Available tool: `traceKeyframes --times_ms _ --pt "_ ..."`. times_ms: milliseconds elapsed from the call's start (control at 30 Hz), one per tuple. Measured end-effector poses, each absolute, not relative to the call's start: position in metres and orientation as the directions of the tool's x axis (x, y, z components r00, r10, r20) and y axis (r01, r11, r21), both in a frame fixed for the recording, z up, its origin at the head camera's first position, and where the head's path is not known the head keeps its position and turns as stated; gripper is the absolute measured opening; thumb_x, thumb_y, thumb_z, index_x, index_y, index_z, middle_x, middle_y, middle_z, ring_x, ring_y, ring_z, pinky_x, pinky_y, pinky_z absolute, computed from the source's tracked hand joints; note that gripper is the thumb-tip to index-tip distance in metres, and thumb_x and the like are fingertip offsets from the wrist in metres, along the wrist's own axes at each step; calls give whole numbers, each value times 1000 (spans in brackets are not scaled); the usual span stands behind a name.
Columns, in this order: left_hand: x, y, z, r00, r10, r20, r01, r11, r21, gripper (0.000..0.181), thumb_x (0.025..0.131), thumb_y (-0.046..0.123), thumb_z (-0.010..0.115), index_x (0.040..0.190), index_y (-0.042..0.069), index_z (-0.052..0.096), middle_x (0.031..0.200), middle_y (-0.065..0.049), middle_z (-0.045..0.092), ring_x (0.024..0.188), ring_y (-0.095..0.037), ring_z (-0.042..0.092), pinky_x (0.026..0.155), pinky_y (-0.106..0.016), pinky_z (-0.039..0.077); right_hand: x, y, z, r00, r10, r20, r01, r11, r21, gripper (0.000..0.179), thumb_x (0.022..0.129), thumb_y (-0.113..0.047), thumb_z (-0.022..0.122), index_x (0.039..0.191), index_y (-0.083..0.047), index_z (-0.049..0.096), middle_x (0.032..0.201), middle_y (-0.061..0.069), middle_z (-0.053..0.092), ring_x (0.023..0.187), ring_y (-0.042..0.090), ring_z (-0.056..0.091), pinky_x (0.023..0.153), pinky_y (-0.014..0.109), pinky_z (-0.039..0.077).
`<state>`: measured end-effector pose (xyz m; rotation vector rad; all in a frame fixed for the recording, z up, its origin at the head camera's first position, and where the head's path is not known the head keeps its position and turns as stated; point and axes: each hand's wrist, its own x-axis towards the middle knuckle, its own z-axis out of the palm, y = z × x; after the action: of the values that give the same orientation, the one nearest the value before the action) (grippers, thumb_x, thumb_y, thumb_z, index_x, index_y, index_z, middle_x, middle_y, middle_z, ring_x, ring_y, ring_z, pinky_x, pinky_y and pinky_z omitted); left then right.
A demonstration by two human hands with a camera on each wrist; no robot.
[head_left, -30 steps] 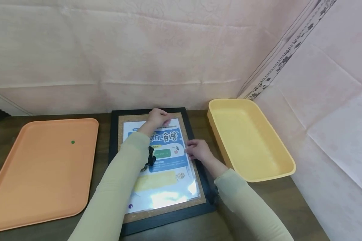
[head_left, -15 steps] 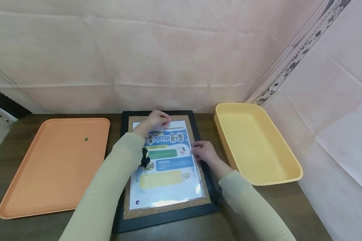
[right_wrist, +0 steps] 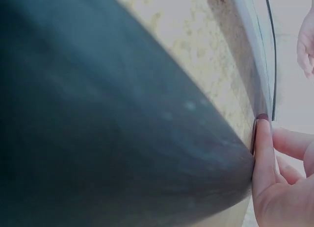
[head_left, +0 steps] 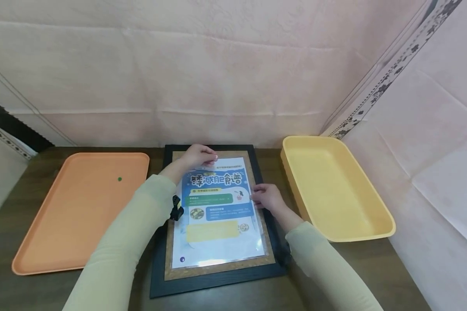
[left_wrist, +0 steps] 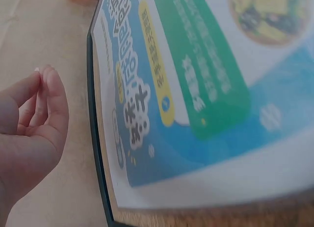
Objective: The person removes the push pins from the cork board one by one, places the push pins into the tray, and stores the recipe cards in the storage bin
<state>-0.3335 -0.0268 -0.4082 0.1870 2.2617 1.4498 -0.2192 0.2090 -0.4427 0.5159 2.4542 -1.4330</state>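
Observation:
A laminated poster (head_left: 212,250) in blue, green and white lies on a dark-framed cork board (head_left: 218,278). My left hand (head_left: 196,156) hovers over the poster's upper part. In the left wrist view, that hand's thumb and fingertips meet in a pinch (left_wrist: 41,109); a tiny pale object seems to show at the tips, its kind unclear. My right hand (head_left: 267,198) pinches the poster's right edge. In the right wrist view, a dark reddish spot shows at the right fingertips (right_wrist: 263,138); I cannot tell what it is. A purple tack (head_left: 182,259) sits at the poster's lower left corner.
To the left is an orange tray (head_left: 66,216) with a small green tack-like dot (head_left: 119,178) on it. A deep yellow tray (head_left: 331,185) stands at the right. Pale cloth (head_left: 218,77) hangs behind and along the right side of the brown table (head_left: 225,298).
The head view has shifted, so the trays and board appear further right. My left hand has slid left relative to the poster, still pinched. My right hand stays at the poster's right edge.

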Motion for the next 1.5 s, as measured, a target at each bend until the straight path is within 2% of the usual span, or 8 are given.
traceKeyframes --times_ms 267,467,700,933,1033,1133,1267,1500 --pt "-327 -50 -413 -895 311 -319 -167 430 887 32 92 23 60 119 7 60 115 -12 63 100 -25 63 93 -33 50 -220 207 -448 -904 165 -394 425 446 -788 43 88 -16 65 127 -4 55 113 17 64 85 21 68 75 31 56" --pt "-322 -77 -421 -900 296 -319 -164 449 879 37 93 27 58 124 7 58 117 -14 60 101 -22 61 90 -27 51 -220 202 -450 -900 157 -407 433 439 -788 42 87 -15 65 127 -4 55 111 18 65 85 20 68 74 31 56" --pt "-316 -114 -419 -917 250 -309 -157 486 860 37 95 27 53 124 4 57 119 -17 60 99 -25 59 90 -29 51 -222 201 -450 -907 134 -400 416 450 -790 43 87 -13 65 128 -2 54 109 19 65 83 20 68 72 30 56" --pt "-311 -148 -410 -944 228 -237 -111 456 883 39 97 26 51 123 -2 54 120 -22 56 100 -27 58 78 -16 52 -221 209 -446 -906 144 -398 417 470 -778 43 89 -15 63 129 -3 52 113 20 64 89 23 67 76 31 56" --pt "-309 -166 -410 -949 234 -211 -84 456 886 40 97 26 50 123 -4 53 116 -19 58 95 -20 59 77 -15 52 -220 212 -444 -905 144 -400 418 477 -773 45 90 -17 62 131 -3 51 115 20 62 93 25 67 78 32 56" --pt "-309 -186 -412 -951 237 -200 -80 435 897 42 96 26 52 123 -7 51 102 -8 63 86 -11 61 77 -18 53 -218 213 -442 -904 148 -400 419 484 -768 45 90 -18 62 131 -4 50 116 20 62 94 25 67 80 32 55" --pt "-304 -211 -419 -954 211 -213 -97 455 885 46 96 30 51 124 -6 49 87 7 60 79 -4 58 78 -22 52 -217 211 -440 -904 153 -399 420 483 -768 45 90 -19 63 131 -5 51 115 18 63 93 24 67 81 32 55" --pt "-293 -241 -426 -956 175 -235 -130 465 876 48 98 27 47 129 -10 45 86 12 59 77 2 57 74 -15 51 -219 211 -441 -902 150 -405 424 486 -764 46 90 -20 63 132 -6 50 118 17 62 95 24 67 83 32 54"
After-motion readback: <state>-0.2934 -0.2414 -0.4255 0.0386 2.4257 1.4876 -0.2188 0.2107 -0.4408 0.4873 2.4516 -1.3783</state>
